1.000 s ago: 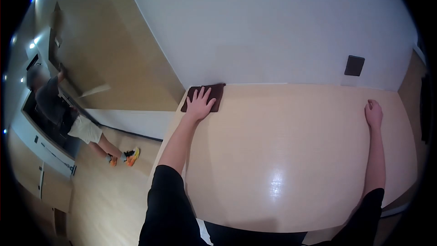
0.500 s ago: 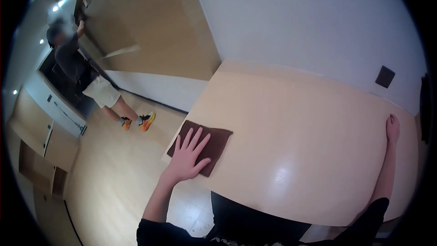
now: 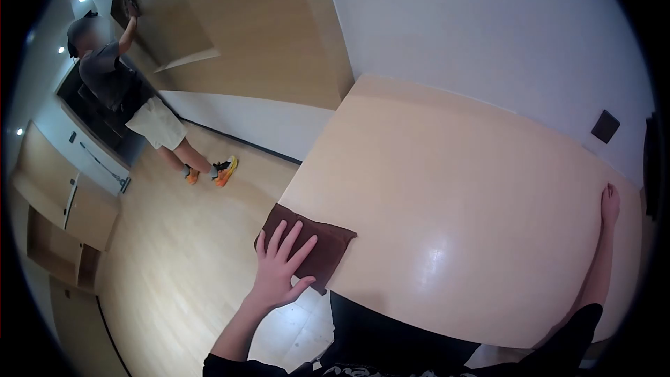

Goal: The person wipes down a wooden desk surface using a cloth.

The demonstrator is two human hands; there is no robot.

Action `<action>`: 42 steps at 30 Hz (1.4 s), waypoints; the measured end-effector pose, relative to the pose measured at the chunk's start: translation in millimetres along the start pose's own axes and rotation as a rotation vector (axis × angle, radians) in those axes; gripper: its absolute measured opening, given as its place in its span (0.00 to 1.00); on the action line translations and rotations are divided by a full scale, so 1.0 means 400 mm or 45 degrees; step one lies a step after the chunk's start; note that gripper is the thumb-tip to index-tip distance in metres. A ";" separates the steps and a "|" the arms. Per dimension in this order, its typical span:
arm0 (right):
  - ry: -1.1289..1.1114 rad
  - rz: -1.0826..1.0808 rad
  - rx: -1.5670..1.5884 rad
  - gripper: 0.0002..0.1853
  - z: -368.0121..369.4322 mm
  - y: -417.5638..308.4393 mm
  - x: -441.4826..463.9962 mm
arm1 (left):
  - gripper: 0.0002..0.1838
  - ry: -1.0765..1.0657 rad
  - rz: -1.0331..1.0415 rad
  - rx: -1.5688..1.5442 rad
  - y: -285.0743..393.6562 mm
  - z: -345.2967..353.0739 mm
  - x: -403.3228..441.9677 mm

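Observation:
My left hand (image 3: 283, 269) lies flat with fingers spread on a dark brown cloth (image 3: 329, 241). The cloth covers the near left corner of a pale wood-look tabletop (image 3: 447, 174), and part of it reaches past the left edge. On the far right of the tabletop rests my right hand (image 3: 610, 204), its fingers curled in, with nothing visible in them.
A white wall (image 3: 488, 28) with a dark socket plate (image 3: 605, 127) runs along the table's far side. Beyond the table's left edge, a person (image 3: 115, 84) in pale shorts stands reaching up to a wooden panel (image 3: 265, 28). A mop (image 3: 105, 167) leans near a doorway.
My left hand has slid the cloth toward me, to the table's near left corner. My right hand stays at its place on the tabletop. The view has shifted slightly. The other person's arm is raised higher.

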State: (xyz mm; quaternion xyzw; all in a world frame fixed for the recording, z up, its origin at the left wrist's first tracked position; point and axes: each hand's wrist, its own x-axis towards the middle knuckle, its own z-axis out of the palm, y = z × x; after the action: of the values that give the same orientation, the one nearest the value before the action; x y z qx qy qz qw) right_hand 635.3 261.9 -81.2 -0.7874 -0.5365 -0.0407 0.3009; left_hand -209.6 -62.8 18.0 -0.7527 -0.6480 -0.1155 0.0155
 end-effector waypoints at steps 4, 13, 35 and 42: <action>-0.021 0.012 -0.105 0.22 -0.010 -0.027 -0.015 | 0.37 -0.178 0.015 0.045 -0.018 -0.031 0.074; 0.027 0.020 -0.142 0.21 -0.032 -0.082 -0.053 | 0.37 -0.185 0.154 0.069 -0.055 0.049 0.424; 0.158 0.090 -0.214 0.18 -0.103 -0.278 -0.156 | 0.43 0.017 -0.281 0.122 -0.080 0.246 0.972; 0.135 0.130 -0.181 0.19 -0.096 -0.257 -0.142 | 0.40 -0.021 0.024 0.080 0.004 0.196 0.722</action>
State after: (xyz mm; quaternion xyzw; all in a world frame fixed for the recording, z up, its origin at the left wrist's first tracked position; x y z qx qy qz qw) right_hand 532.1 220.6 -27.8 -0.8297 -0.4748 -0.1049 0.2741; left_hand -157.4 231.2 -2.1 -0.7589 -0.6443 -0.0885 0.0349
